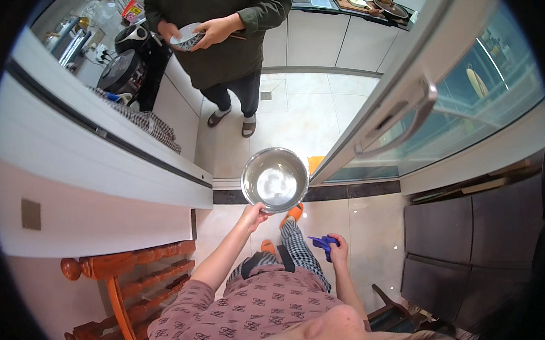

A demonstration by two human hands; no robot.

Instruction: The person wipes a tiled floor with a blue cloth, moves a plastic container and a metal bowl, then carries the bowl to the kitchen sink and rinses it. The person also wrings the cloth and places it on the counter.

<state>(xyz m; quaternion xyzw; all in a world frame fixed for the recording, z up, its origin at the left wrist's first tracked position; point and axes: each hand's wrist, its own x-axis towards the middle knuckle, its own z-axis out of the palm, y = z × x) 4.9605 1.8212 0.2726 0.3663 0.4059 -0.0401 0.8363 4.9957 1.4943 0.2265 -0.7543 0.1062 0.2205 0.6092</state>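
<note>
My left hand point(253, 217) grips the near rim of a round stainless steel basin point(275, 179), held out in front of me over the doorway threshold. Its inside is bare, shiny metal. At my right side, my right hand point(338, 251) is closed around a bunched purple cloth point(325, 243), apart from the basin. The cloth is crumpled, so its exact kind is unclear.
A glass sliding door point(420, 122) with a metal handle point(416, 121) stands at the right. Another person point(219, 40) stands in the kitchen, holding a patterned bowl point(187, 37) and chopsticks. A wooden rack point(145, 274) is at left, dark cabinets point(438, 232) at right.
</note>
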